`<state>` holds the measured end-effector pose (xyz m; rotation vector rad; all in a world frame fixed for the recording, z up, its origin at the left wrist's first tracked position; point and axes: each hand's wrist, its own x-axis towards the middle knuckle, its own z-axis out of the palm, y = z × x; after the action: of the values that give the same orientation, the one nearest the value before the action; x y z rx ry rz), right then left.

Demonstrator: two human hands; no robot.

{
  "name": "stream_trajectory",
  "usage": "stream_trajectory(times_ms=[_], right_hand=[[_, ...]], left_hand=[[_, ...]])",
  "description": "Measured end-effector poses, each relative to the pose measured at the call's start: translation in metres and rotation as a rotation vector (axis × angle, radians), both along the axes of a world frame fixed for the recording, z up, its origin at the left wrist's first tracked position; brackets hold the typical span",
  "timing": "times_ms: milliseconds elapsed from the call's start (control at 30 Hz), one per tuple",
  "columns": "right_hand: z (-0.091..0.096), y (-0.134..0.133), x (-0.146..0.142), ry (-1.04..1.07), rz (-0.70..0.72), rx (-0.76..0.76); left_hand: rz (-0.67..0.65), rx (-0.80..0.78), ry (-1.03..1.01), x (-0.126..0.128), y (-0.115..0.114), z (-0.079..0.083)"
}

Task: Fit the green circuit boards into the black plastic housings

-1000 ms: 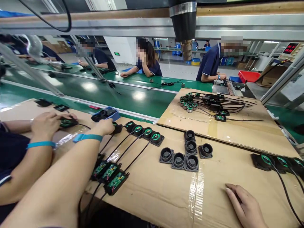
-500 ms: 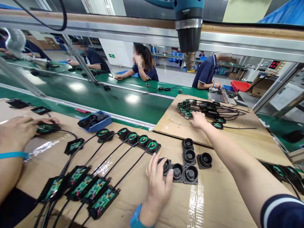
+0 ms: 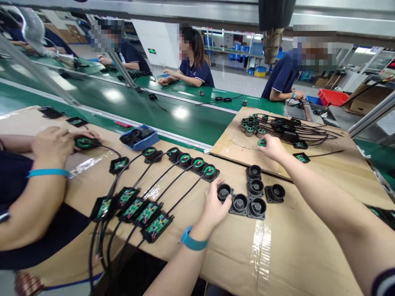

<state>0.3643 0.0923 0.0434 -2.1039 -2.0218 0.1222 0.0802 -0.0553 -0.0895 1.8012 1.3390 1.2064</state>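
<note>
In the head view, your left hand (image 3: 216, 204) is curved around the leftmost loose black housing (image 3: 224, 191), with the thumb and the fingers at its sides, and this housing lies on the cardboard-covered counter (image 3: 231, 246) beside five other loose housings (image 3: 256, 188). Your right hand (image 3: 273, 147) holds in its fingertips a small round part with green circuit board (image 3: 262, 142), just beside the cluster of similar round parts (image 3: 249, 131) on the cardboard panel (image 3: 228, 137). To the left, four wired housings (image 3: 197, 164) stand in a row, with cables running toward open black boxes (image 3: 157, 226).
</note>
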Motion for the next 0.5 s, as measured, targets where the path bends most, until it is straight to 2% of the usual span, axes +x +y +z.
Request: stream_trajectory(times_ms=[133, 233, 300, 367, 433, 500], right_hand=[[0.021, -0.112, 0.050, 0.039, 0.022, 0.051], [0.018, -0.203, 0.071, 0.039, 0.036, 0.029], [0.002, -0.253, 0.070, 0.031, 0.056, -0.013], [-0.022, -0.288, 0.060, 0.010, 0.057, -0.095], [-0.046, -0.308, 0.049, -0.008, 0.018, -0.167], [-0.063, -0.316, 0.040, 0.003, -0.037, -0.182]], left_hand=[[-0.056, -0.088, -0.009, -0.004, 0.003, 0.003], [-0.026, -0.072, -0.041, -0.004, 0.003, 0.011], [0.055, -0.027, -0.083, -0.004, -0.004, 0.019], [0.194, 0.051, -0.100, -0.001, -0.020, 0.029], [0.311, 0.111, -0.105, 0.008, -0.046, 0.037], [0.294, 0.100, -0.103, 0.024, -0.077, 0.041]])
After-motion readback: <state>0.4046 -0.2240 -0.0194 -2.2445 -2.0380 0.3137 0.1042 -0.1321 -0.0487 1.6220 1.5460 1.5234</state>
